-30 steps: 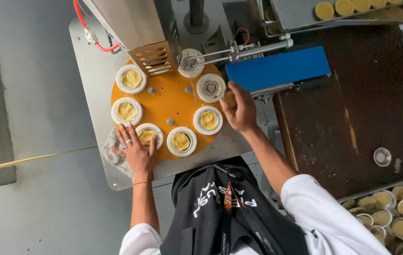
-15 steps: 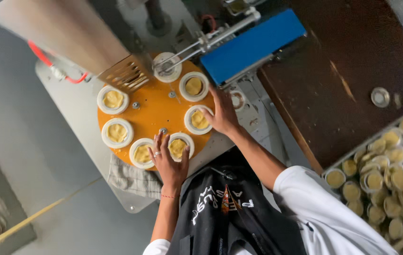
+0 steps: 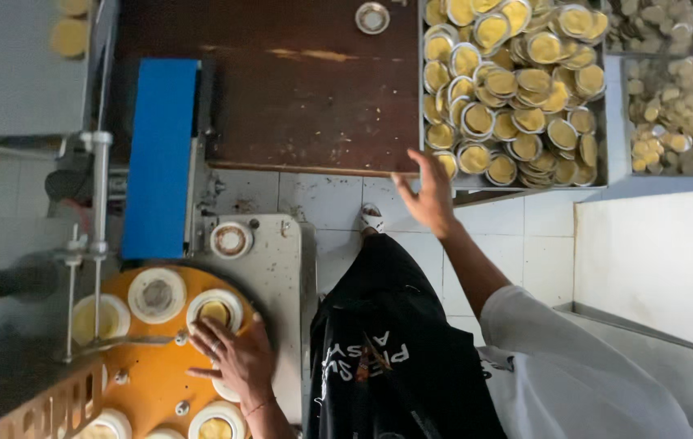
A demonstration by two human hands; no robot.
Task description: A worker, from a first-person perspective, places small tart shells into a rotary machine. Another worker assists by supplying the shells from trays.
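Hands of a person in a dark apron work at an orange turntable (image 3: 151,366) ringed with round white cup holders. Left hand (image 3: 236,358) lies flat, fingers spread, on the turntable's near edge, covering one holder (image 3: 224,389) and touching a filled one (image 3: 215,310), gripping nothing. Right hand (image 3: 427,195) hangs open and empty, well away from the turntable, just below a metal tray (image 3: 606,175) heaped with yellow-filled foil cups (image 3: 517,81).

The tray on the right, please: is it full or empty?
Full: the tray is heaped with dough-lined tart tins from edge to edge.
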